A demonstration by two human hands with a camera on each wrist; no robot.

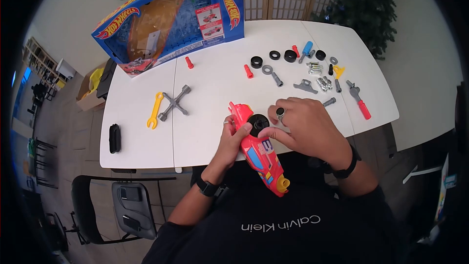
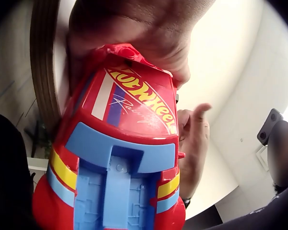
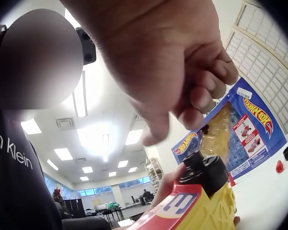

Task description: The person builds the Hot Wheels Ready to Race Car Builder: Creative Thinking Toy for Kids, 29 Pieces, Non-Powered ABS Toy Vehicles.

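My left hand (image 1: 229, 142) grips a red toy car (image 1: 259, 154) near one end, above the table's front edge. "Hot Wheels" lettering and blue panels show on the car in the left wrist view. On the side facing up sits a black wheel (image 1: 257, 123), with my left thumb beside it. A black hub-like piece (image 3: 194, 162) sticks up next to the wheel in the right wrist view. Just over the wheel is my right hand (image 1: 305, 129), thumb stretched out and fingers loosely curled. That view shows a gap between the hand and the wheel, and nothing visible in its fingers.
A blue Hot Wheels box (image 1: 168, 22) stands at the back left. Leftward lie a yellow wrench (image 1: 155, 111), a grey cross wrench (image 1: 175, 103) and a black piece (image 1: 115, 138). Black tires (image 1: 290, 56), silver screws (image 1: 324, 84) and a red-handled tool (image 1: 364, 109) are spread on the right.
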